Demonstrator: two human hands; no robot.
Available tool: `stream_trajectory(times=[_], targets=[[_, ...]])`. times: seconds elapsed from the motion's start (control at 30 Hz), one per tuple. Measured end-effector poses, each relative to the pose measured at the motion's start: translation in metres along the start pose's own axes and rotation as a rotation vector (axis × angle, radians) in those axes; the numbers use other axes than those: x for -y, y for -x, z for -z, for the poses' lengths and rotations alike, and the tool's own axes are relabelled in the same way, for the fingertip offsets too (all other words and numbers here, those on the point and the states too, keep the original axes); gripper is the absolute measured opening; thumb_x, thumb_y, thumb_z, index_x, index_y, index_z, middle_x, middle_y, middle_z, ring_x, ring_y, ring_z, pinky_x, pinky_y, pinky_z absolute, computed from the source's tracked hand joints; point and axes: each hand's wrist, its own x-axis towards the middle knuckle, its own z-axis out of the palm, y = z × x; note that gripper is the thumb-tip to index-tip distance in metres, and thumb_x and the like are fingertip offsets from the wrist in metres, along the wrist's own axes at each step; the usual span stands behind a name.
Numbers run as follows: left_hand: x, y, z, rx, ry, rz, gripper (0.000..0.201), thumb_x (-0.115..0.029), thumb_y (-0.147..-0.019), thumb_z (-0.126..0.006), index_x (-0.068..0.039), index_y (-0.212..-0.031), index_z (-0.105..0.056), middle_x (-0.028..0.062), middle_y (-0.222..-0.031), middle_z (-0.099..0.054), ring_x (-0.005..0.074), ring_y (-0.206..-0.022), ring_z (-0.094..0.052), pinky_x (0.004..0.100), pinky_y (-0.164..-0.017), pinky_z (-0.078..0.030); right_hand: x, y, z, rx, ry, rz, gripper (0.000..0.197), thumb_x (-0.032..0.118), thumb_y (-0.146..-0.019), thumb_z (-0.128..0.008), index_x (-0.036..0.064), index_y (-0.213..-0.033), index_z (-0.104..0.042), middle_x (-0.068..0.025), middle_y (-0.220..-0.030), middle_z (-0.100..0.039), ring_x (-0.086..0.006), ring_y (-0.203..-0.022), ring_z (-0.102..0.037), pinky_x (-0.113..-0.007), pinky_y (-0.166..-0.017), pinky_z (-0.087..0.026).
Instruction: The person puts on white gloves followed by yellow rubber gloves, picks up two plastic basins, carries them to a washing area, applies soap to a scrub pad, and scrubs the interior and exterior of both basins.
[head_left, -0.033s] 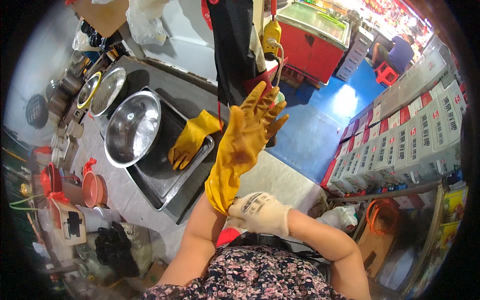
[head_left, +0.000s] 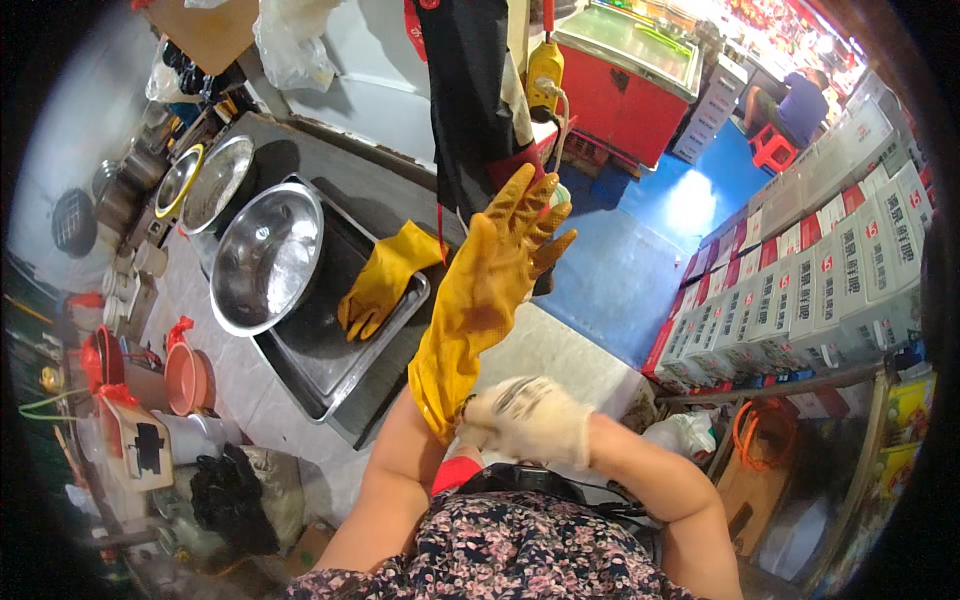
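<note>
Right hand (head_left: 530,420) shifts slightly rightward, pinching the yellow cuff (head_left: 434,395), probably adjusting it; left hand (head_left: 500,245), fingers spread, holds nothing.

Dark grey counter (head_left: 345,165), left side of scene: metal tray (head_left: 318,365) on its near end. Steel bowl (head_left: 265,262) sits over tray's left part; loose yellow glove (head_left: 382,280) lies toward the right rim, fingers pointing near.
</note>
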Motion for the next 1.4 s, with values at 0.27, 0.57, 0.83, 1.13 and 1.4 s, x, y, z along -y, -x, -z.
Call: stream_trajectory(times=[0.27,0.57,0.83,1.13,1.4], targets=[[-0.011,0.019,0.003,-0.033,-1.241,-0.131,0.115,-0.004,-0.072,-0.086,-0.011,-0.165,-0.018,0.0229,-0.167,-0.022,0.0420,-0.152,-0.030,0.0475,-0.122,-0.031,-0.009,0.015,0.060,-0.927,-0.425,-0.376,0.017,0.017,-0.096,-0.067,0.0003,-0.096,-0.069,-0.0145,-0.091,-0.068,-0.0275,-0.085,-0.066,-0.037,-0.074,-0.052],[-0.015,0.032,-0.010,0.180,-1.938,-0.449,0.092,-0.002,-0.071,-0.082,-0.007,-0.153,-0.040,0.0252,-0.153,-0.041,0.0427,-0.141,-0.042,0.0430,-0.115,-0.039,-0.028,-0.010,0.058,-0.769,-0.308,-0.204,0.014,0.012,-0.089,-0.070,0.0006,-0.085,-0.062,-0.0192,-0.085,-0.062,-0.0388,-0.085,-0.063,-0.048,-0.070,-0.048],[-0.003,0.055,0.051,0.097,-1.678,-0.280,0.066,0.003,-0.076,-0.078,-0.005,-0.138,-0.058,0.0163,-0.131,-0.063,0.0318,-0.122,-0.061,0.0378,-0.105,-0.048,-0.036,-0.031,0.046,-0.592,0.093,-0.010,0.013,0.011,-0.093,-0.067,-0.0002,-0.085,-0.065,-0.0178,-0.082,-0.062,-0.0390,-0.080,-0.061,-0.044,-0.069,-0.048],[-0.062,0.117,0.108,-0.662,-0.747,0.270,0.030,-0.010,-0.099,-0.071,0.004,-0.126,-0.066,0.0107,-0.115,-0.073,0.0175,-0.107,-0.068,0.0301,-0.096,-0.053,-0.095,-0.137,0.038,-0.665,-0.272,-0.131,0.019,0.016,-0.100,-0.062,-0.0001,-0.105,-0.070,-0.0051,-0.085,-0.063,-0.0107,-0.078,-0.058,-0.028,-0.071,-0.049],[-0.120,0.180,0.118,-0.886,-0.536,0.183,0.027,-0.015,-0.101,-0.069,0.002,-0.122,-0.069,0.0102,-0.114,-0.074,0.0195,-0.102,-0.071,0.0323,-0.094,-0.055,-0.187,-0.318,0.000,-0.564,0.156,-0.492,0.044,0.024,-0.095,-0.061,0.0018,-0.133,-0.060,-0.0234,-0.127,-0.067,-0.0415,-0.121,-0.062,-0.047,-0.101,-0.050]])
